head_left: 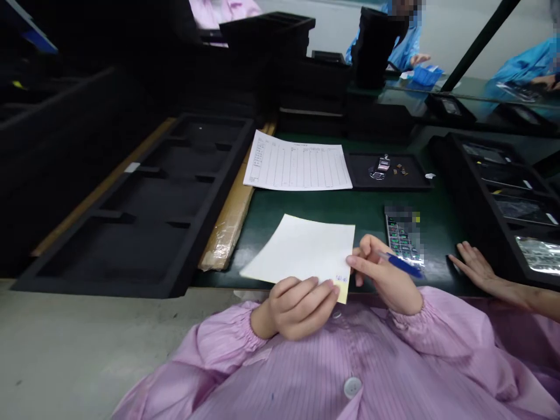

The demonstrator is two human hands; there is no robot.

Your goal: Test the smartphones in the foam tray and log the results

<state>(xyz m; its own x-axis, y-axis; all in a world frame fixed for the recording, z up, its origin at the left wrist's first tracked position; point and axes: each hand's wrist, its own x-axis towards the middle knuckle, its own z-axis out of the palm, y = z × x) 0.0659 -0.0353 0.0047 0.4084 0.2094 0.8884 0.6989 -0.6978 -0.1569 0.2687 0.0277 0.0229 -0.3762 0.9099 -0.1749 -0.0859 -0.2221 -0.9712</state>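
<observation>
My left hand (300,306) is closed on the lower edge of a white sheet of paper (306,245), fingers curled over its front. Blue handwriting (341,279) shows at the sheet's lower right corner, where the paper looks yellowish; I cannot read it. In my right hand (387,280) is a blue pen (405,266), pointing away to the right. The thumb and fingertips of that hand also touch the sheet's right edge. Beyond the sheet, a printed form with columns (300,166) lies on the green table (319,204).
A calculator-like keypad (402,236) lies right of the sheet. A dark tray (363,181) holds small parts. Black foam trays stand left (149,198) and right (472,216). Another person's hand (476,265) rests at the table edge. Co-workers in blue sleeves (525,61) sit across.
</observation>
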